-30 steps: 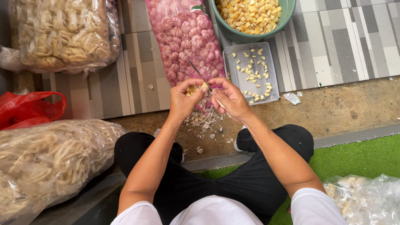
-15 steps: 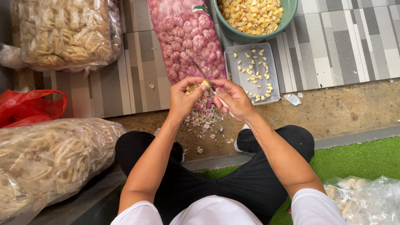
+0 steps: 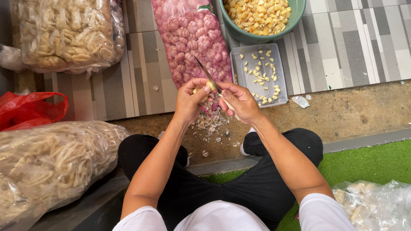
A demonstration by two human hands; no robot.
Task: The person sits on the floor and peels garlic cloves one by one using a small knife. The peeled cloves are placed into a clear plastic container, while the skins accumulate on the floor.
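Nearest, black trousers [image 3: 257, 188] and a strip of green artificial turf [image 3: 368, 164]. At left, a clear bag of pale noodles [image 3: 51, 162] and a red plastic bag [image 3: 25, 109]. In the middle, left hand [image 3: 190, 100] with fingers closed around a garlic clove [image 3: 210, 85], held above a small heap of garlic skins [image 3: 212, 122]. Right hand [image 3: 242, 102] clenched on a small knife [image 3: 208, 76], blade tilted up and touching the clove. Just beyond, a grey tray [image 3: 280, 75] with peeled cloves, a pink mesh sack of garlic bulbs [image 3: 190, 38], and farthest, a green bowl [image 3: 295, 17] full of peeled garlic.
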